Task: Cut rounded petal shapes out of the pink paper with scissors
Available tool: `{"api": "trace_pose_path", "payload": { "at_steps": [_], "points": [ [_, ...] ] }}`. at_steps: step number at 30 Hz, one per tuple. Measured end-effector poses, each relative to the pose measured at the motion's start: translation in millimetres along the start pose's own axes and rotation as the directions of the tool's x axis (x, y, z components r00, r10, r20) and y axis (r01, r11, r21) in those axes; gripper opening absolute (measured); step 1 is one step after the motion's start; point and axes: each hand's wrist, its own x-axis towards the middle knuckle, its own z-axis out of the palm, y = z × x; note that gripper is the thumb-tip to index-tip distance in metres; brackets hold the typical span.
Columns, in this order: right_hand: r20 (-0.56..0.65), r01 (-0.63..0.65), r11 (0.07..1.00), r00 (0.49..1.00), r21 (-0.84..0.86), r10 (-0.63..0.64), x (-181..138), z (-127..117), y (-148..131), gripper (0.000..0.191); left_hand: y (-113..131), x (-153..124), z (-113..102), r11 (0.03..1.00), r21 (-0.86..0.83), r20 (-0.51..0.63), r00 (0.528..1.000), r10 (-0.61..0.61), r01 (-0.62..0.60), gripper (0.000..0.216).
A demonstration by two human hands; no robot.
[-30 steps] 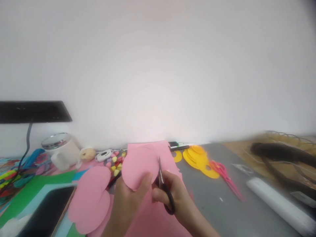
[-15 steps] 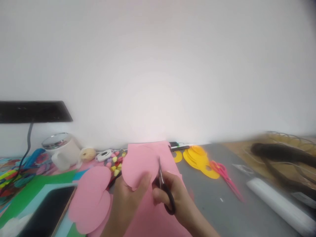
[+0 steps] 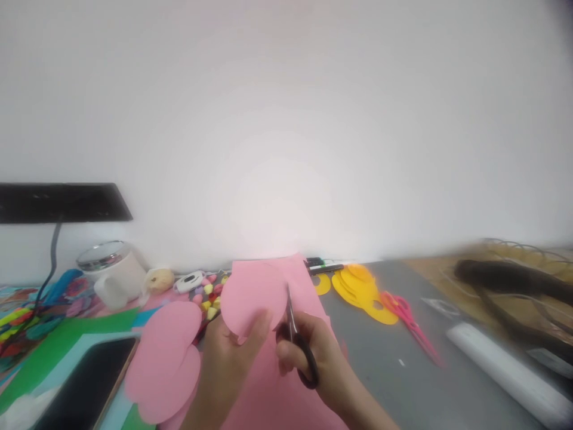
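My left hand [image 3: 233,352] pinches the lower edge of a rounded pink paper cutout [image 3: 253,295], thumb on its face. My right hand [image 3: 313,352] grips black-handled scissors [image 3: 292,319], fingers through the loops. The blades point up at the right edge of the cutout and look nearly closed. Beneath both hands lies a larger pink sheet [image 3: 277,388], reaching back to the wall. Left of my left hand, several similar pink cutouts [image 3: 163,358] overlap in a pile.
A phone [image 3: 87,382] lies at the left on coloured paper, with a white lidded mug [image 3: 120,278] behind. Small coloured beads [image 3: 210,298] sit near the wall. At the right are yellow paper pieces [image 3: 358,286], pink scissors [image 3: 412,325] and a white roll [image 3: 505,373].
The pink cutout has shifted very slightly left, away from the scissors. Both hands keep their grips and are almost in the same place.
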Motion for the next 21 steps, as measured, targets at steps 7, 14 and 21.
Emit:
{"api": "trace_pose_path", "payload": {
  "at_steps": [7, 14, 21],
  "points": [
    [-0.01, -0.002, 1.0, 1.0, -0.027, 0.002, 0.8, 0.1, 1.1, 0.017, 1.6, -0.6, 0.3, 1.0, 0.008, -0.012, 1.0, 0.018, -0.017, 0.026],
    [-0.018, 0.013, 1.0, 1.0, -0.02, -0.013, -0.9, -0.9, 3.9, 0.027, -0.2, 0.0, 0.8, 0.999, -0.028, -0.012, 0.999, 0.04, -0.04, 0.026],
    [-0.023, -0.022, 1.0, 1.0, 0.0, 0.022, -0.8, -0.1, 4.5, 0.021, 1.7, -0.1, 1.3, 0.997, -0.077, -0.047, 0.999, 0.014, -0.018, 0.022]
  ]
}}
